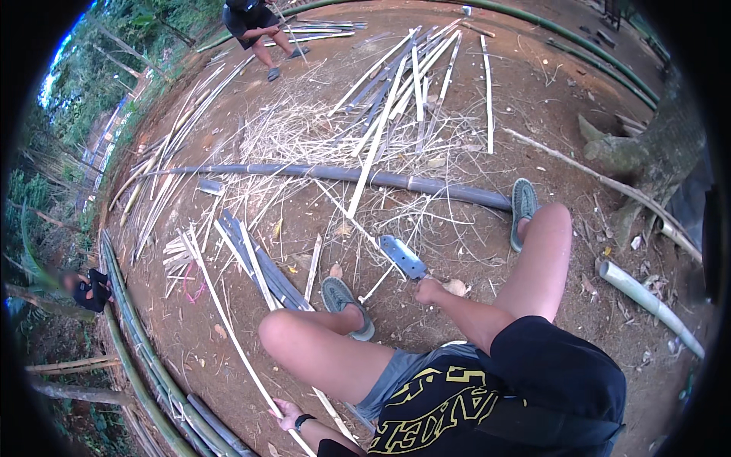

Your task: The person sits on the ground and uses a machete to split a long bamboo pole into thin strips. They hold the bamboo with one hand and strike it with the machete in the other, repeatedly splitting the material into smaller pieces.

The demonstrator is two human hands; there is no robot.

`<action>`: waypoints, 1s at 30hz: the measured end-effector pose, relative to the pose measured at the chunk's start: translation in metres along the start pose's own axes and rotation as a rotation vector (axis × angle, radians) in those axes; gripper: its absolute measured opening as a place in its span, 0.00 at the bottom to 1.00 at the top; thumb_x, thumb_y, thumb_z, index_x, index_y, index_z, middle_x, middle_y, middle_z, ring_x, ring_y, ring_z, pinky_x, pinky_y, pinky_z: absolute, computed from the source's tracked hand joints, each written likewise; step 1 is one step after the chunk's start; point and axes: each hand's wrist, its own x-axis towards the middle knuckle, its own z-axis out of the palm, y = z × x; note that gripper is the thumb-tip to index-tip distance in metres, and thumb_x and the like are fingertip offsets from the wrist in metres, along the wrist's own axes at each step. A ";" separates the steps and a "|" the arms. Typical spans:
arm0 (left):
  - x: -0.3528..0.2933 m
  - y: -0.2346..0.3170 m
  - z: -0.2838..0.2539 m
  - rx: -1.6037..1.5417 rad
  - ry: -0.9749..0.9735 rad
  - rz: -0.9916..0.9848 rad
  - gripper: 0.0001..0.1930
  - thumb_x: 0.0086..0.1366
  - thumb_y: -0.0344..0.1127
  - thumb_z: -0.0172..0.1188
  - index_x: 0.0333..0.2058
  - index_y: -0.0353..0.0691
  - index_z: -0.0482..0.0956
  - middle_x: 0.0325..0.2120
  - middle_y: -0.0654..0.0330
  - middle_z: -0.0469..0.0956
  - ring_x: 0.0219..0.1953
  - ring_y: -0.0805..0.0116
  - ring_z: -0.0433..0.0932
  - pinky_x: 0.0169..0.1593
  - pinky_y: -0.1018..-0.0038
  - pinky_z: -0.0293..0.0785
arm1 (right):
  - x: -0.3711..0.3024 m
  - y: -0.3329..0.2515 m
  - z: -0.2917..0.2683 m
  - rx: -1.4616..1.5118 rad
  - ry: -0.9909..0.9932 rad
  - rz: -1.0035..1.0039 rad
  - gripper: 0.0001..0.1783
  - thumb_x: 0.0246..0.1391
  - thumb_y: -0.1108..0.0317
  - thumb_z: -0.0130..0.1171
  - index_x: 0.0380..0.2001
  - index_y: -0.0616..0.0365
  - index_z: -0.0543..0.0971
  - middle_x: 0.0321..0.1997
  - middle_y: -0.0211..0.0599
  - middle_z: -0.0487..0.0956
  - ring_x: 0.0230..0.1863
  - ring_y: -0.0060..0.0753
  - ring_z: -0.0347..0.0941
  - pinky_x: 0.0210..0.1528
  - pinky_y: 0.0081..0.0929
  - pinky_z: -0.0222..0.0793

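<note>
A long pale bamboo strip (228, 324) lies on the near side of the dark bamboo pole (304, 170), its long axis slanting so that the far end points toward the pole's thin end, just short of touching it, while the near end runs back to the left hand (288, 413), well apart from the pole. That hand's fingers are curled together around the strip. The broad-bladed knife (402, 257) is also on the pole's near side, its long axis slanting too, the blade's end pointing toward the middle of the pole and apart from it. The right hand (428, 290) is clamped in a fist on the handle, which it mostly hides. Between the strip and the knife, dark slats (263, 263) lie on the near side, pointing toward the pole. Another pale strip (381, 135) crosses the pole near its middle, and shavings (285, 126) are scattered on both sides. The right shoe (524, 206) stands just beside the thick end; the left shoe (343, 301) is farther back on the near side. Beyond the pole's thin half a co-worker (259, 30) stands with a stick, and past the thick end, on the near side, lies a green bamboo length (647, 305).
</note>
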 end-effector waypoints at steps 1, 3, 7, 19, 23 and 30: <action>0.008 -0.008 -0.021 -0.029 0.057 -0.005 0.21 0.68 0.35 0.37 0.44 0.23 0.75 0.50 0.38 0.73 0.57 0.41 0.71 0.62 0.46 0.66 | -0.003 -0.007 -0.001 -0.023 0.022 -0.046 0.20 0.48 0.59 0.54 0.38 0.61 0.83 0.46 0.50 0.81 0.48 0.49 0.78 0.52 0.39 0.73; -0.007 -0.039 -0.056 -0.124 0.192 -0.009 0.22 0.66 0.36 0.38 0.50 0.27 0.72 0.55 0.38 0.70 0.57 0.39 0.70 0.61 0.46 0.68 | 0.001 0.003 -0.009 -0.025 0.040 -0.020 0.19 0.47 0.59 0.55 0.40 0.57 0.84 0.45 0.47 0.82 0.47 0.48 0.79 0.52 0.38 0.73; -0.021 -0.076 -0.094 -0.127 0.308 -0.094 0.23 0.70 0.38 0.35 0.54 0.29 0.70 0.56 0.40 0.70 0.58 0.43 0.70 0.60 0.47 0.69 | 0.006 -0.005 -0.025 -0.005 0.043 -0.029 0.22 0.47 0.53 0.60 0.45 0.48 0.83 0.46 0.43 0.82 0.47 0.46 0.79 0.53 0.36 0.73; -0.051 -0.117 -0.094 0.167 0.324 -0.352 0.34 0.69 0.53 0.40 0.61 0.26 0.61 0.59 0.42 0.67 0.62 0.48 0.67 0.63 0.54 0.65 | -0.084 -0.103 -0.245 -0.161 0.084 -0.388 0.25 0.52 0.57 0.59 0.51 0.56 0.76 0.40 0.49 0.82 0.44 0.49 0.79 0.51 0.41 0.73; -0.094 -0.130 -0.047 0.645 0.176 -0.371 0.36 0.69 0.56 0.41 0.62 0.27 0.60 0.60 0.43 0.66 0.62 0.49 0.66 0.64 0.55 0.64 | -0.102 -0.092 -0.264 -0.296 0.049 -0.412 0.28 0.54 0.54 0.59 0.54 0.59 0.74 0.43 0.51 0.81 0.45 0.50 0.79 0.51 0.41 0.73; -0.090 -0.129 0.163 0.899 -0.449 -0.393 0.42 0.66 0.66 0.41 0.65 0.35 0.58 0.62 0.50 0.64 0.62 0.57 0.64 0.65 0.61 0.58 | -0.132 -0.114 -0.297 0.752 -0.536 -0.660 0.36 0.63 0.47 0.48 0.64 0.64 0.62 0.51 0.59 0.78 0.45 0.50 0.80 0.53 0.40 0.75</action>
